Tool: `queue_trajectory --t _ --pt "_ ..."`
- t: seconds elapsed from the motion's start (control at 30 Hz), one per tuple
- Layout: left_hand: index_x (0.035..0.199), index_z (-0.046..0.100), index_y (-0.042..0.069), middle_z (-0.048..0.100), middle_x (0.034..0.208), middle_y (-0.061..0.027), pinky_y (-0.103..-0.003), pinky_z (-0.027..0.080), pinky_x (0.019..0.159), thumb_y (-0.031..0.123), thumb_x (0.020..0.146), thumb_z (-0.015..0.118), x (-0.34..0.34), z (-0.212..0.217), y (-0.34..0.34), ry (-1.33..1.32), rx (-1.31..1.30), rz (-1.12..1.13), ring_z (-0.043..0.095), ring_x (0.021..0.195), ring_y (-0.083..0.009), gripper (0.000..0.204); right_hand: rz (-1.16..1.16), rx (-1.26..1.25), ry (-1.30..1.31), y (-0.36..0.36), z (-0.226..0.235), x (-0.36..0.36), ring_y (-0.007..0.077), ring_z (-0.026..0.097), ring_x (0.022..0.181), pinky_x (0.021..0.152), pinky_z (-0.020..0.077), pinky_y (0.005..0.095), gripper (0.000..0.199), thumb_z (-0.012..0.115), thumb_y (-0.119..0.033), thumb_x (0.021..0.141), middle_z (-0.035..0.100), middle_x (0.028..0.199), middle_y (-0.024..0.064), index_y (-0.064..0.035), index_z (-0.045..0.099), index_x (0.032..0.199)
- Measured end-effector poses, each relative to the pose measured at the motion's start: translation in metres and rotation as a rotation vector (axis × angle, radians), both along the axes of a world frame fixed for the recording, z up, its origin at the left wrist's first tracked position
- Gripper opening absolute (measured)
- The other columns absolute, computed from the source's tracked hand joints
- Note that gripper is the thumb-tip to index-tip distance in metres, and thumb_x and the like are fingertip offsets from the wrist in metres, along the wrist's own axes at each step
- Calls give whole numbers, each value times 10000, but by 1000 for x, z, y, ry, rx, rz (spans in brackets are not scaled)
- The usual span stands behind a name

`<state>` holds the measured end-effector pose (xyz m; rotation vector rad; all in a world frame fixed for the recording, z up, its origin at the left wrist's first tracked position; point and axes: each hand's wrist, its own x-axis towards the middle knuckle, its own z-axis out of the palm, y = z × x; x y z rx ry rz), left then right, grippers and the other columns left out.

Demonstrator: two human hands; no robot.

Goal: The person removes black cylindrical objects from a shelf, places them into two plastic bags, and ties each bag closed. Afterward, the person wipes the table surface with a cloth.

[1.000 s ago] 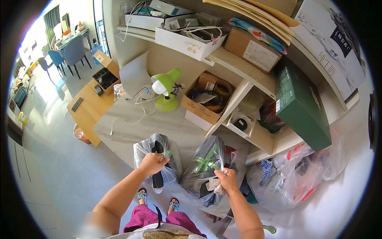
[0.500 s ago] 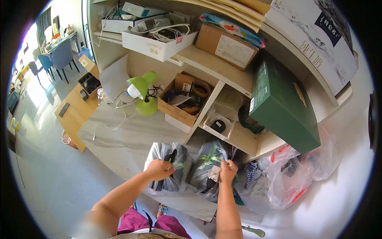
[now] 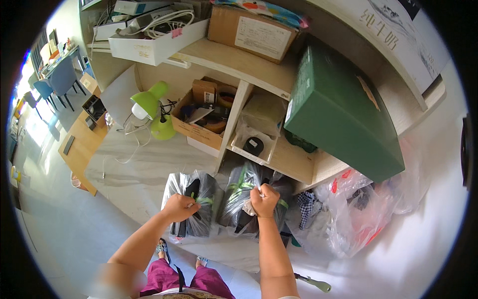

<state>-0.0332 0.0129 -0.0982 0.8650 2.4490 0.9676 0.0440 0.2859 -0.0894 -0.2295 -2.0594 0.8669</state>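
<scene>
Two dark bundles in clear plastic, bound with green bands, sit side by side at the front of the desk. My left hand is closed on the left bundle, by its green band and a black piece. On the right bundle, my right hand pinches the gathered plastic. A crumpled pale scrap shows just under those fingers. What lies inside the plastic is dark and cannot be made out well. The fingertips of both hands are partly hidden.
Behind the bundles stand a green desk lamp with loose cables and an open cardboard box of tape rolls. A large green box juts out from the shelf at right, above stuffed plastic bags. A green-handled tool lies low right.
The view has shifted, so the desk and shelves appear farther left. Both hands keep hold of the bundles. More of the right bundle now shows to the right of my right hand.
</scene>
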Motion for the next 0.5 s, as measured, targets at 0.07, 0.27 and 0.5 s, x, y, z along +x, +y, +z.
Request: queue_trajectory --t 0.07,0.27,0.5 --pt "636 616 55 530 519 -128 -383 424 483 329 783 637 4 9 0 17 22 28 538 496 -306 311 5 17 -93 5 -4 5 311 434 435 418 349 365 241 603 -89 668 433 522 136 -32 406 540" --pt "592 591 33 475 456 -122 -362 387 419 242 765 668 20 13 -28 39 129 91 489 413 -303 282 -171 71 -316 -12 1 49 345 525 1069 849 462 392 551 732 -351 734 546 1165 160 -54 532 1154" --pt "631 627 29 495 465 -108 -333 370 412 235 766 680 23 8 -49 98 142 14 480 398 -230 252 -210 221 -534 -67 1 149 417 532 1076 689 530 389 977 785 -475 597 292 1386 306 -120 331 1386"
